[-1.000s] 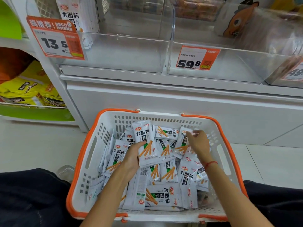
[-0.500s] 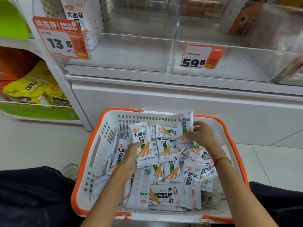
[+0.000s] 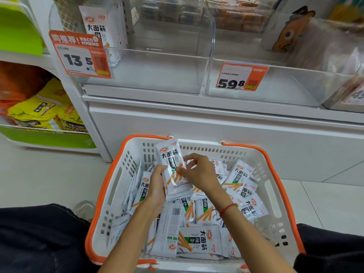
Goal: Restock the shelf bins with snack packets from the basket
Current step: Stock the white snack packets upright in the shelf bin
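A white basket with an orange rim (image 3: 126, 174) stands on the floor before me, filled with several white snack packets (image 3: 199, 239). My left hand (image 3: 156, 186) grips a small stack of these packets (image 3: 171, 162) upright above the heap. My right hand (image 3: 199, 172) pinches the front packet of that stack at its right edge. Up on the shelf, a clear bin (image 3: 157, 71) marked 13.5 holds a few of the same packets (image 3: 98, 30) standing at its left side.
A second clear bin (image 3: 275, 85) tagged 59.8 sits to the right of the first. Yellow snack bags (image 3: 45, 113) lie on a green shelf at the left. White cabinet front (image 3: 216, 138) rises just behind the basket. My dark trouser knees flank the basket.
My right hand brought a packet from the basket's right side over to the left hand. Both hands now hold the packets together, lifted above the heap.
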Tool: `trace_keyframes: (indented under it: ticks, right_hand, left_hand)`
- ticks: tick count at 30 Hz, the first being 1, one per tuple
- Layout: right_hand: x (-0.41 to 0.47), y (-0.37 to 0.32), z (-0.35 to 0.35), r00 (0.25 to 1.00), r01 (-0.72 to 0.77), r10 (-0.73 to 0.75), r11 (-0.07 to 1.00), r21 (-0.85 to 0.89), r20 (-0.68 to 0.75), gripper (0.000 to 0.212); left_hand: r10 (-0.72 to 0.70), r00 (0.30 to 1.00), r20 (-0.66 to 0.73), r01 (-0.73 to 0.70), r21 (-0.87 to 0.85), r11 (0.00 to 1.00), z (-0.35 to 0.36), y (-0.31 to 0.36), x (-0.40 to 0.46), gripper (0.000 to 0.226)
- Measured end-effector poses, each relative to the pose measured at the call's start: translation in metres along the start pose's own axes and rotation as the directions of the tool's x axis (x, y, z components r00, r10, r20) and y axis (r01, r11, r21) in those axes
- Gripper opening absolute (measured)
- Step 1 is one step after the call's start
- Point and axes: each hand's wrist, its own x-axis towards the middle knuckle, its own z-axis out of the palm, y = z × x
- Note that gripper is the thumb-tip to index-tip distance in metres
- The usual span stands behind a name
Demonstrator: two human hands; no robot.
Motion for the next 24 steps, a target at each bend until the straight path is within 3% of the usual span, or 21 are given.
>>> trace_keyframes:
  ticks: [3,6,10,16,18,20,22,24]
  right_hand:
    - [-0.001,-0.010,-0.003,0.998,-0.017,0.021,0.998,-0.057,0.066,0.056]
    - [0.000,-0.025,-0.016,0.948,-0.109,0.105,0.994,-0.004,0.299,0.078]
    - [-0.008,-0.054,-0.031,0.885,0.053,-0.114,0.988,0.146,0.451,0.038]
    - [-0.012,-0.093,-0.050,0.832,0.381,-0.424,0.905,0.187,0.357,0.024]
    - [-0.010,-0.113,-0.057,0.787,0.529,-0.550,0.834,0.155,0.280,0.027]
    - [-0.002,-0.131,-0.065,0.715,0.682,-0.673,0.731,0.021,0.190,0.039]
    - [0.008,-0.153,-0.072,0.605,0.796,-0.790,0.596,-0.107,0.097,0.052]
    - [0.015,-0.181,-0.079,0.499,0.860,-0.867,0.494,-0.125,0.005,0.055]
  left_hand:
    - [0.013,1.000,0.016,-0.014,0.044,0.999,0.003,0.008,-0.010,0.021]
    - [0.076,0.996,0.040,-0.075,-0.020,0.997,0.007,0.019,-0.018,0.024]
    - [0.147,0.985,0.092,-0.142,-0.066,0.988,0.018,0.043,-0.033,0.035]
    - [0.358,0.927,0.110,-0.371,0.150,0.916,0.027,0.089,-0.059,0.035]
    - [0.460,0.873,0.158,-0.487,0.293,0.823,0.027,0.115,-0.060,0.043]
    - [0.546,0.798,0.256,-0.602,0.389,0.698,0.027,0.150,-0.066,0.016]
    - [0.567,0.723,0.394,-0.690,0.457,0.562,0.027,0.193,-0.082,0.015]
    - [0.627,0.577,0.524,-0.810,0.468,0.354,0.024,0.235,-0.097,0.022]
